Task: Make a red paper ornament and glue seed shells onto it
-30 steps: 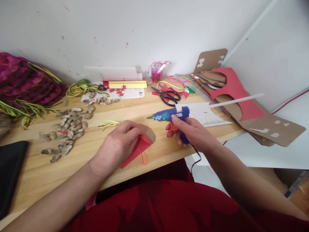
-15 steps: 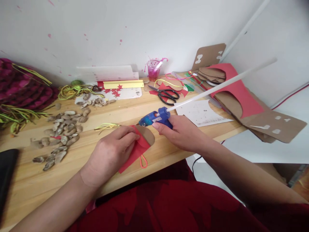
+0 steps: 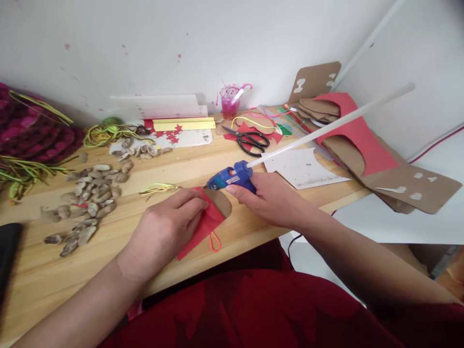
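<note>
My right hand (image 3: 266,195) is wrapped round a blue glue gun (image 3: 232,179), with a long white glue stick (image 3: 319,133) jutting from its back. The nozzle points left, at the upper edge of a sheet of red paper (image 3: 203,227). My left hand (image 3: 166,222) pinches that red paper and folds part of it back over a rounded piece of cardboard (image 3: 222,202). An orange cord loop (image 3: 215,242) sticks out below the paper, and a yellow-green tassel (image 3: 157,189) lies beyond my left fingers. Whether the nozzle touches the paper is hard to tell.
Peanut shells (image 3: 94,191) lie in a heap on the left. Black scissors (image 3: 250,140) rest on red paper scraps, near a plastic cup (image 3: 230,102) with pink stains. Cardboard sheets (image 3: 409,186) and white paper (image 3: 304,169) lie to the right. A dark object (image 3: 9,256) sits at the left edge.
The view has shifted slightly. Both hands keep their grip, and the glue gun stays at the red paper's upper edge with almost no movement.
</note>
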Tool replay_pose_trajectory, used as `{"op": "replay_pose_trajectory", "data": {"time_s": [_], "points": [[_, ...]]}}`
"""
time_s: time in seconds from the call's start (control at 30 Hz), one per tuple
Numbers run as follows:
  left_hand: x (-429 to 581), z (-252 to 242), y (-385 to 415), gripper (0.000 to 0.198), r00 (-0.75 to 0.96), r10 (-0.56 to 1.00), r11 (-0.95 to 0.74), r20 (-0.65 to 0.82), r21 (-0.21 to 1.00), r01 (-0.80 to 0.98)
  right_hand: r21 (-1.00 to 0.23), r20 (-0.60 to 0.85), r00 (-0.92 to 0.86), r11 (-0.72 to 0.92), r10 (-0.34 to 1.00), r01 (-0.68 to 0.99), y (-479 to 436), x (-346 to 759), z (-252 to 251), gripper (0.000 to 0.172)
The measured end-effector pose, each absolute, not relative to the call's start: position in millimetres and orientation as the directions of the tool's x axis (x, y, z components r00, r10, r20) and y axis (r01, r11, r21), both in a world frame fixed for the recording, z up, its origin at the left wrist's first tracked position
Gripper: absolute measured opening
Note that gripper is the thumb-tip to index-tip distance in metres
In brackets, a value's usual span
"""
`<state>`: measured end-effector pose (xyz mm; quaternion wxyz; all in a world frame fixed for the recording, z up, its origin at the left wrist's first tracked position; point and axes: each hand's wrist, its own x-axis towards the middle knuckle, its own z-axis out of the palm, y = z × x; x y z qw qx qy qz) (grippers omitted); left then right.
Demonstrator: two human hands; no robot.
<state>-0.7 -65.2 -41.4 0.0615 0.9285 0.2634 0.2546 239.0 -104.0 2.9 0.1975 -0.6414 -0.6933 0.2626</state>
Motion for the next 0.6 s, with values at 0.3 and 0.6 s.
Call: {"op": "replay_pose_trajectory", "data": {"time_s": [0.3, 0.6], "points": [[-2.8, -43.2, -65.2, 0.016, 0.734, 0.533, -0.846, 0.422, 0.253, 0.469, -0.574, -0.086, -0.100, 0.033, 0.991, 0.818, -105.2, 237.8, 5.6, 0.041], [-1.7, -44.0, -65.1, 0.017, 0.731, 0.522, -0.853, 0.440, 0.243, 0.463, -0.524, -0.122, -0.109, 0.029, 0.987, 0.851, -105.0, 236.1, 10.7, 0.039]]}}
